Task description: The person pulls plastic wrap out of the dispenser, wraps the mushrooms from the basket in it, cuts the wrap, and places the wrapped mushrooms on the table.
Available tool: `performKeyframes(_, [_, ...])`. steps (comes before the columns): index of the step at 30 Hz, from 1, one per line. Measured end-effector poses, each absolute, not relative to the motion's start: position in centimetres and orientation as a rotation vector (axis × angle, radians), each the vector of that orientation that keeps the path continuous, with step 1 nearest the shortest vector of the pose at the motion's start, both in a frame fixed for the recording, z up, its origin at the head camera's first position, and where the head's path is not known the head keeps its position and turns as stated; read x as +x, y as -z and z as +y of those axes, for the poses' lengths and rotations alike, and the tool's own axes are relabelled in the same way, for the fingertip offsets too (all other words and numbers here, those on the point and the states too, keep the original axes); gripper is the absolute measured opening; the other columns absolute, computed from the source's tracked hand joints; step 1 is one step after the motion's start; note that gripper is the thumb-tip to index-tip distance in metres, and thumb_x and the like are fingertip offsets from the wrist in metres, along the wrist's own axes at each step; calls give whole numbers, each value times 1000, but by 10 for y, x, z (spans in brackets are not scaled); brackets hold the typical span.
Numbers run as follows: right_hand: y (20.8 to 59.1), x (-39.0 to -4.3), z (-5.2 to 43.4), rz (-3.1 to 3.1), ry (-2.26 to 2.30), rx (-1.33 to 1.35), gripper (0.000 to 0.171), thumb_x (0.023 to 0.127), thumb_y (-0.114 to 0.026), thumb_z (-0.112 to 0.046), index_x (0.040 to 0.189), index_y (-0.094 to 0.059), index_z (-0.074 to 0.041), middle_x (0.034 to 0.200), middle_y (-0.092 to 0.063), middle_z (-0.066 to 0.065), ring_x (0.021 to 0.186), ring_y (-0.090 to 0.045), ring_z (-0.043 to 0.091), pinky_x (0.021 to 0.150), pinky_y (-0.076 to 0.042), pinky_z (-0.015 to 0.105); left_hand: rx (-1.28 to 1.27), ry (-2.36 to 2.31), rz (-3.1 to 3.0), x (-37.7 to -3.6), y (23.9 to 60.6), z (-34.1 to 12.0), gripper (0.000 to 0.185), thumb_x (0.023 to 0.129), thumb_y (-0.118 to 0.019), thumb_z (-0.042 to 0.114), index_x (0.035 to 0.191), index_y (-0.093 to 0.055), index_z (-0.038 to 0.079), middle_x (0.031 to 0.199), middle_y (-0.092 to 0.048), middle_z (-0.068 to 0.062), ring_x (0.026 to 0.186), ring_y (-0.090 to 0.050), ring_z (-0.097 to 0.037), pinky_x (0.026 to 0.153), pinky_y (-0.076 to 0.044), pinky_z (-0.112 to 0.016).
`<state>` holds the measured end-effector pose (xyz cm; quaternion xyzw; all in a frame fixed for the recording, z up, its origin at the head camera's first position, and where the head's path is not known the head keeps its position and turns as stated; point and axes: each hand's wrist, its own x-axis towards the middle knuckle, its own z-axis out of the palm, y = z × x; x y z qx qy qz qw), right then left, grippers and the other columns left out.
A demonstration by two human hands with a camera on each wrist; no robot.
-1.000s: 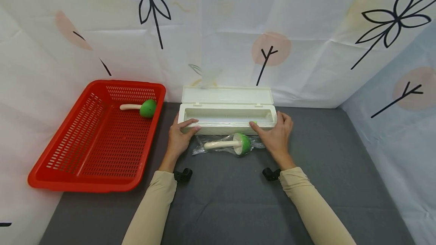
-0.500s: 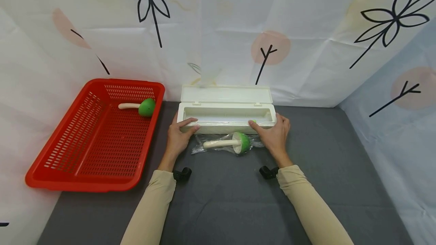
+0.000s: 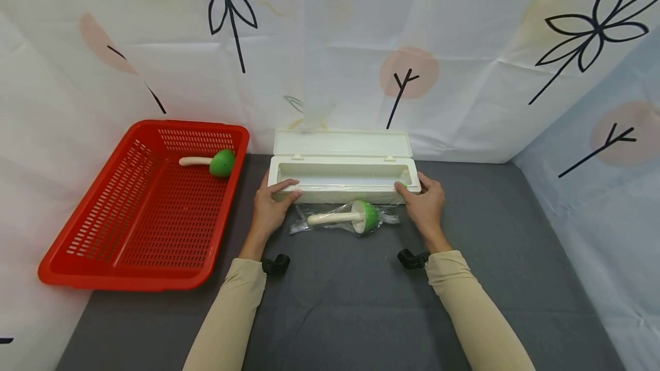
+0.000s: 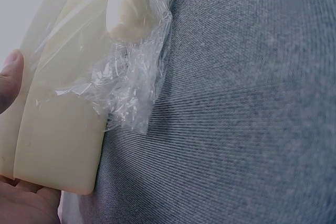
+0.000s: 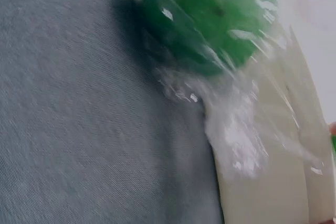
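A long white cling film box (image 3: 340, 195) stands on the table with its lid (image 3: 342, 143) raised at the back. My left hand (image 3: 270, 210) holds the box's left end, thumb over the front edge and fingers at the side. At the right end, my right hand (image 3: 425, 205) grips the box, its thumb at a small green piece (image 5: 334, 142) on the front rim, mostly hidden. In front lies a toy mushroom (image 3: 367, 216) with a green cap and pale stem, wrapped in clear film (image 4: 131, 87). The film reaches against the box front in both wrist views.
A red slotted basket (image 3: 154, 286) stands on the left, holding another green-capped toy mushroom (image 3: 222, 163). Dark grey cloth (image 3: 340, 314) covers the table. A white printed curtain (image 3: 340, 27) hangs behind and along the sides.
My right thumb has slid rightward along the box's front rim, and the small green piece has shifted right with it. My left hand, the box and the wrapped mushroom keep their places.
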<state>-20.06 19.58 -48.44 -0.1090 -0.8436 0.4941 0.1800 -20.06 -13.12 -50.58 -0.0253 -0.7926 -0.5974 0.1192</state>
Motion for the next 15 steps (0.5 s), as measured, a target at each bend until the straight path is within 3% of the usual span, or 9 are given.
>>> performKeyframes(3, [482, -200, 203, -2383, -1460, -307, 59, 89, -79, -12, 139, -56, 9, 127, -56, 29, 110, -63, 39, 78, -51, 19, -74, 1750, -2315, -201, 506, -131, 27, 85, -83, 10, 110, -78, 0, 159, -37, -14, 146, -34, -27, 120, -25, -43])
performKeyframes(5, [482, -201, 207, -2391, -1474, -313, 55, 90, -77, -11, 138, -57, 7, 127, -59, 28, 112, -64, 38, 76, -49, 14, -69, 1752, -2317, -201, 506, -132, 27, 85, -84, 10, 110, -78, -1, 160, -37, -14, 146, -34, -27, 120, -24, -43])
performKeyframes(7, [482, -202, 210, -2401, -1471, -316, 50, 93, -73, -11, 138, -58, 6, 127, -61, 28, 112, -64, 37, 79, -51, 18, -64, 1750, -2325, -201, 506, -132, 27, 85, -83, 10, 110, -78, 0, 160, -36, -13, 147, -33, -27, 120, -24, -43])
performKeyframes(12, [483, -202, 214, -2430, -1441, -332, 44, 96, -67, -12, 137, -60, 3, 128, -63, 25, 112, -65, 35, 88, -55, 44, -70, 1749, -2329, -201, 506, -132, 27, 86, -83, 11, 110, -78, 1, 160, -36, -13, 146, -33, -27, 120, -24, -43])
performKeyframes(15, [484, -200, 215, -2416, -1468, -320, 49, 96, -71, -16, 139, -58, 4, 130, -61, 26, 115, -64, 36, 92, -53, 49, -80, 1752, -2326, -201, 507, -132, 27, 86, -83, 10, 111, -78, 1, 160, -36, -14, 146, -34, -28, 119, -25, -44])
